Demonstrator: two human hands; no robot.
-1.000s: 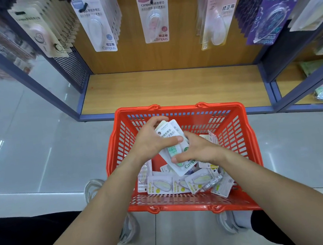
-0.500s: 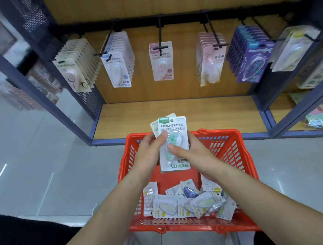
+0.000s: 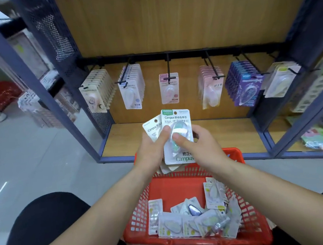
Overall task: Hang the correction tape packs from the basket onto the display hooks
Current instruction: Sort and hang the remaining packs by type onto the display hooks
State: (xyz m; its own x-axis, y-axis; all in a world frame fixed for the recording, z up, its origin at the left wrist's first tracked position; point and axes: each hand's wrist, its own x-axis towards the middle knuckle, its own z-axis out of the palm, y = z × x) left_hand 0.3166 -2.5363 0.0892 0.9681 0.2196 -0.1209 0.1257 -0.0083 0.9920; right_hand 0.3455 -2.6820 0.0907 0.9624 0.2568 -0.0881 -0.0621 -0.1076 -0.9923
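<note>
A red basket [image 3: 140, 215] was located on the floor between the person's knees, nearest the camera. A loose heap of correction tape packs [image 3: 191, 218] was contained in its near end, lying flat and overlapping. One further pack [image 3: 213, 193] was propped against the right wall.

Above the far rim of the basket, the left hand [image 3: 153, 152] and the right hand [image 3: 203, 148] were brought together on a small fanned stack of packs. The front pack [image 3: 176, 117], white with a green header and a green-tinted blister, was held upright with its face to the camera. It was pinched at the blister by the thumbs of both hands, with the fingers curled behind the card. A second pack [image 3: 153, 128] was fanned out behind it to the left and gripped by the left hand. More card edges were visible below that hand; their number could not be determined.

Beyond the hands, the wooden base shelf [image 3: 222, 132] was seen. Above it, six rows of hung packs were carried on hooks fixed to a black rail [image 3: 185, 52]. The centre hook [image 3: 168, 68] was loaded with a few pink packs [image 3: 170, 91], directly beyond the held stack. The held packs were positioned below the hooks and apart from them.
</note>
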